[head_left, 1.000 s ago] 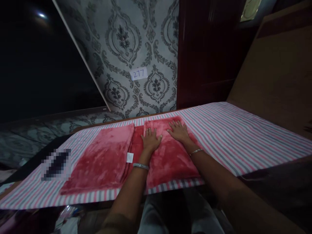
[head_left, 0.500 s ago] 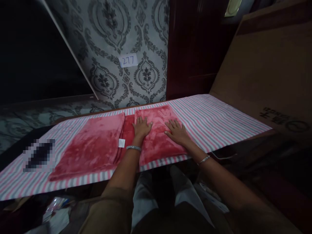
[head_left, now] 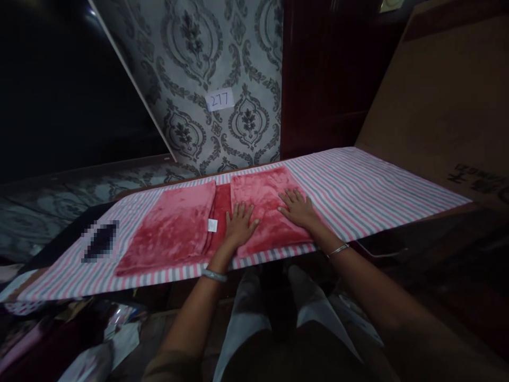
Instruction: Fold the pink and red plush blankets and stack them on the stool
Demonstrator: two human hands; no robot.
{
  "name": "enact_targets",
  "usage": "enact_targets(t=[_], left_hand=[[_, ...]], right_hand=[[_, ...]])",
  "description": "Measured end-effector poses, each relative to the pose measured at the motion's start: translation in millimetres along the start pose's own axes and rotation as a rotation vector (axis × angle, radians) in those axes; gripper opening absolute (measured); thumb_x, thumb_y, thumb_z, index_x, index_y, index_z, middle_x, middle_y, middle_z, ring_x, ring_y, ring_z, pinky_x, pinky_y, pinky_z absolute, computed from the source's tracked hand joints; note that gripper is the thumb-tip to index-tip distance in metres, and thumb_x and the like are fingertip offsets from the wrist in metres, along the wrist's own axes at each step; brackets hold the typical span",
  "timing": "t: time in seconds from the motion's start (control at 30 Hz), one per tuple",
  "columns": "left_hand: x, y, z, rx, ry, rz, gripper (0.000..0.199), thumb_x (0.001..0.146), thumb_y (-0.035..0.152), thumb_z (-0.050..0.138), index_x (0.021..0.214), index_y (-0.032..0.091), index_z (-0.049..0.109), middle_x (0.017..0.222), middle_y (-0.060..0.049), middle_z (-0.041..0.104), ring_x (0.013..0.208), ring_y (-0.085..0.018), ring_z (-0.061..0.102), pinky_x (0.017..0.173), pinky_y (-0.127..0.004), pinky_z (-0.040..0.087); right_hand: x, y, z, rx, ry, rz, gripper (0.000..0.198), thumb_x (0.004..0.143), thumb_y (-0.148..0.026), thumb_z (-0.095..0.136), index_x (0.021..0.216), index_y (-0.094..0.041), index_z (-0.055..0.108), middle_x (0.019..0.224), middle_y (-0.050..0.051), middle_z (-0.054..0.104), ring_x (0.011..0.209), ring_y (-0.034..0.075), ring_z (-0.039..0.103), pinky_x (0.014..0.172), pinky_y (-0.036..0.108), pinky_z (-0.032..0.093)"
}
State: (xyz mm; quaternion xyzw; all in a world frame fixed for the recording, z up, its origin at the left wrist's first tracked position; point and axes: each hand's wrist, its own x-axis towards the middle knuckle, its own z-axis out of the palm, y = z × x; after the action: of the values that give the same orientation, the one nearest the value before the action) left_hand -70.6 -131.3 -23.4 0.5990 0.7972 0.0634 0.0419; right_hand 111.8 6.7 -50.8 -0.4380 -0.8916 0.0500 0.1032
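**Both palms flat on the red fleece**

Your left hand (head_left: 239,227) lies open, fingers spread, pressed flat on the near left corner of the folded red fleece panel (head_left: 268,209). Your right hand (head_left: 299,208) rests the same way on the panel's right side, palm down, with no grip closed on anything. The panel lies on the striped cloth (head_left: 358,193) that covers the counter, its near edge just short of the cloth's front edge.

Just left of your left hand a darker red strip (head_left: 221,212) of the same fabric shows, and beyond it lies a second fleece panel (head_left: 175,228) with a small white tag (head_left: 212,225) at its right edge. A bangle (head_left: 213,274) circles your left wrist and a thinner one (head_left: 337,249) your right. Beyond your hands, a paper slip marked 277 (head_left: 220,99) sits on the patterned wall.
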Motion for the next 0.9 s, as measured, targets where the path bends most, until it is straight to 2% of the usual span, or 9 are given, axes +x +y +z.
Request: enact_targets(t=[0.13, 0.2, 0.27, 0.37, 0.43, 0.53, 0.63, 0.77, 0.9], left_hand=[[-1, -9, 10, -0.011, 0.034, 0.014, 0.061, 0.099, 0.049, 0.034, 0.157, 0.029, 0.029, 0.168, -0.004, 0.016, 0.156, -0.026, 0.007, 0.123, -0.06, 0.011], [2, -15, 11, -0.076, 0.087, 0.03, 0.056, 0.098, 0.043, 0.039, 0.153, 0.03, 0.039, 0.166, -0.004, 0.024, 0.155, -0.025, 0.014, 0.123, -0.057, 0.015], [1, -23, 12, -0.197, 0.198, 0.023, 0.049, 0.095, 0.034, 0.044, 0.143, 0.026, 0.053, 0.161, -0.007, 0.037, 0.151, -0.024, 0.028, 0.122, -0.05, 0.025], [-13, -36, 13, -0.402, 0.44, -0.066, 0.039, 0.089, 0.031, 0.046, 0.12, 0.017, 0.067, 0.133, -0.014, 0.064, 0.127, -0.025, 0.057, 0.107, -0.041, 0.046], [-27, -40, 14, -0.468, 0.523, -0.15, 0.035, 0.087, 0.039, 0.048, 0.104, 0.016, 0.068, 0.106, -0.012, 0.071, 0.101, -0.025, 0.066, 0.091, -0.04, 0.053], [-45, -36, 14, -0.418, 0.477, -0.203, 0.033, 0.082, 0.051, 0.053, 0.082, 0.019, 0.063, 0.08, -0.007, 0.066, 0.077, -0.023, 0.063, 0.074, -0.036, 0.051], [-50, -28, 12, -0.313, 0.423, -0.193, 0.03, 0.079, 0.051, 0.056, 0.068, 0.022, 0.056, 0.07, -0.005, 0.06, 0.075, -0.024, 0.059, 0.071, -0.034, 0.046], [-47, -24, 12, -0.377, 0.424, -0.207, 0.022, 0.079, 0.04, 0.052, 0.066, 0.024, 0.052, 0.066, -0.003, 0.059, 0.07, -0.021, 0.057, 0.065, -0.031, 0.041], [-46, -26, 14, -0.517, 0.436, -0.269, 0.023, 0.08, 0.042, 0.051, 0.065, 0.023, 0.051, 0.06, -0.001, 0.057, 0.06, -0.018, 0.054, 0.058, -0.029, 0.036]], right_hand=[[4, 3, -8, 0.052, -0.044, 0.006, 0.062, 0.1, -0.052, 0.038, 0.157, -0.027, 0.032, 0.167, 0.007, 0.02, 0.154, 0.032, 0.012, 0.117, 0.063, 0.021], [-1, 10, -15, 0.111, -0.078, -0.001, 0.059, 0.1, -0.048, 0.041, 0.155, -0.025, 0.037, 0.166, 0.007, 0.024, 0.154, 0.031, 0.017, 0.118, 0.059, 0.025], [-15, 19, -21, 0.174, -0.045, -0.014, 0.056, 0.1, -0.043, 0.042, 0.152, -0.021, 0.043, 0.163, 0.009, 0.033, 0.151, 0.029, 0.026, 0.118, 0.051, 0.028], [-54, 30, -20, 0.246, 0.102, -0.077, 0.056, 0.1, -0.043, 0.041, 0.148, -0.016, 0.05, 0.156, 0.013, 0.044, 0.147, 0.026, 0.035, 0.119, 0.043, 0.029], [-82, 31, -16, 0.265, 0.158, -0.154, 0.06, 0.098, -0.048, 0.045, 0.149, -0.017, 0.048, 0.157, 0.012, 0.043, 0.147, 0.026, 0.036, 0.12, 0.045, 0.027], [-112, 24, -7, 0.225, 0.157, -0.25, 0.07, 0.092, -0.051, 0.055, 0.154, -0.023, 0.041, 0.16, 0.01, 0.037, 0.147, 0.03, 0.034, 0.121, 0.053, 0.021], [-120, 14, 0, 0.172, 0.166, -0.274, 0.066, 0.091, -0.041, 0.057, 0.153, -0.026, 0.041, 0.161, 0.007, 0.036, 0.149, 0.03, 0.031, 0.121, 0.054, 0.018], [-116, 5, 6, 0.167, 0.197, -0.246, 0.056, 0.094, -0.024, 0.047, 0.149, -0.032, 0.047, 0.157, 0.002, 0.044, 0.147, 0.027, 0.033, 0.119, 0.053, 0.021], [-115, 1, 11, 0.19, 0.24, -0.214, 0.048, 0.097, -0.024, 0.042, 0.143, -0.032, 0.055, 0.153, 0.002, 0.05, 0.145, 0.025, 0.037, 0.118, 0.051, 0.024]])
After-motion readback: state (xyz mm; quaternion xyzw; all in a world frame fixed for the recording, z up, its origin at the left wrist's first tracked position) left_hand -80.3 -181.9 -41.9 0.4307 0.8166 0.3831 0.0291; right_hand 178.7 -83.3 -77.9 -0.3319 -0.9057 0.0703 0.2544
